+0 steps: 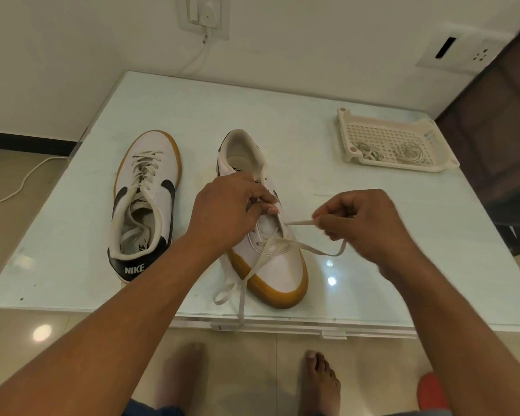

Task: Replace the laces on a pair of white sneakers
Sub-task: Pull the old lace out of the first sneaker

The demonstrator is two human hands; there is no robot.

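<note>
White lace point(301, 223) end pinched by right hand point(365, 225), left hand point(227, 213) gripping half-laced sneaker point(278, 270) upper, laced sneaker point(150, 178) beside

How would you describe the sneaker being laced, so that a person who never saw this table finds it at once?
Start at the pale glass table, where two white sneakers with tan soles lie. Take the sneaker nearer the white tray, its toe pointing at the person. Unlike its fully laced neighbour, only its lowest eyelets carry a lace, whose end the right hand pinches.

Home rm: glass table point(168, 103), tiled floor point(27, 172), wall sockets point(206, 13)
</note>
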